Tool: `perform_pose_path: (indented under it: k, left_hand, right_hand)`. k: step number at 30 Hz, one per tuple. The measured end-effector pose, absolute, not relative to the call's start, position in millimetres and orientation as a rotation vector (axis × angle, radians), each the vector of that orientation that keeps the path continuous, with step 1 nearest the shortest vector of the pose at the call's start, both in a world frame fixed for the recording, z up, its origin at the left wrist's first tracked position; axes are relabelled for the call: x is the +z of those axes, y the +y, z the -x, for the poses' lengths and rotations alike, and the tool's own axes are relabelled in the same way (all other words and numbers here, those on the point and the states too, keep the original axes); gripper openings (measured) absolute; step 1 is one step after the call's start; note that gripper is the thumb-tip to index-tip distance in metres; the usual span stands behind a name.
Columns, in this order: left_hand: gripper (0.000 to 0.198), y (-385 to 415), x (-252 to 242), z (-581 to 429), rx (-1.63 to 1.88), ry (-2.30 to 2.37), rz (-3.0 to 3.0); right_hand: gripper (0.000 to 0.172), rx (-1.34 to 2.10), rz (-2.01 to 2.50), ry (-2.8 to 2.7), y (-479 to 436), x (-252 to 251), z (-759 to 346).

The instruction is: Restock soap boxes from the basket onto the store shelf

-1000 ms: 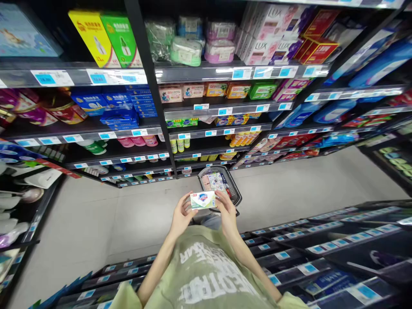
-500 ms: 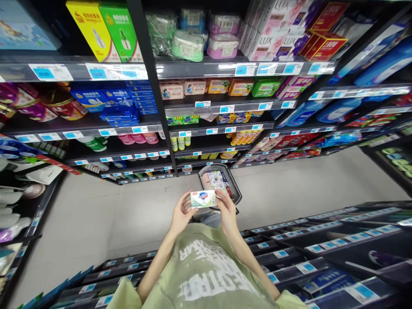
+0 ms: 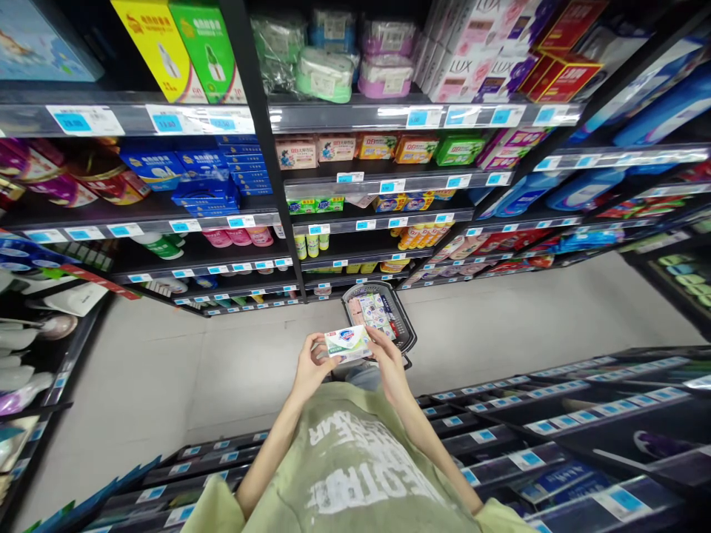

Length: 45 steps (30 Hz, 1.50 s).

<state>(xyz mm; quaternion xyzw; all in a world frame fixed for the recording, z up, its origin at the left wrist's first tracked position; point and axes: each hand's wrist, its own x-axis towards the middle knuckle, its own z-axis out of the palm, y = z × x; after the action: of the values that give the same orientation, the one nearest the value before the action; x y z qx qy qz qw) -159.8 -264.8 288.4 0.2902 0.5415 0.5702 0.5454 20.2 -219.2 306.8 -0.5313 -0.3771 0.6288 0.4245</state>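
Between my two hands is a white and green soap box (image 3: pixel 347 343) with a blue shield-shaped logo, held in front of my body. My left hand (image 3: pixel 312 364) is closed on its left end, thumb along the lower edge. At the right end, the fingers of my right hand (image 3: pixel 387 357) grip the box. Just beyond it on the floor stands a dark grey shopping basket (image 3: pixel 408 320), holding several small boxes (image 3: pixel 375 311), some with a similar logo. My hands and the soap box cover the basket's near left part.
Shelves (image 3: pixel 355 116) of boxed soaps rise in front, with price tags along their edges. Bottles (image 3: pixel 583 192) stand to the right, and blue boxes (image 3: pixel 203 196) to the left. Another shelf unit (image 3: pixel 500 437) runs close behind me. Pale floor (image 3: pixel 238 355) lies between the shelves.
The soap box has shifted slightly left and tilted, its right end a little higher, and more of its lower side shows. Both hands keep hold of it. The basket stays put.
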Motion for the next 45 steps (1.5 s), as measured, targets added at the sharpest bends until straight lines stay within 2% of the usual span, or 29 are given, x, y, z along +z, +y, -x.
perform_pose_path:
  k: [5, 13, 28, 34, 38, 45]
  left_hand:
    - [0.048, -264.3, 284.8, 165.7, 1.211, 1.290, -0.591]
    - [0.050, -266.1, 292.2, 164.4, 1.112, 1.280, -0.586]
    - [0.046, -268.8, 284.0, 170.8, 1.161, 1.287, -0.565]
    - [0.051, -267.7, 282.2, 170.3, 1.249, 1.274, -0.655]
    - [0.052, -267.2, 281.1, 172.5, 1.280, 1.282, -0.694]
    - [0.067, -267.9, 279.6, 175.4, 1.285, 1.207, -0.817]
  right_hand:
    - [0.055, 1.592, 1.313, -0.946, -221.9, 303.1, -14.8]
    - [0.053, 1.583, 1.347, -0.903, -222.4, 295.3, -14.9]
    - [0.053, 1.589, 1.380, -0.952, -225.2, 295.6, -10.7]
    - [0.047, 1.584, 1.381, -0.874, -223.3, 301.1, -8.2]
    - [0.054, 1.582, 1.400, -0.885, -223.5, 299.1, -7.1]
    - [0.068, 1.580, 1.327, -0.920, -224.9, 293.3, -8.9]
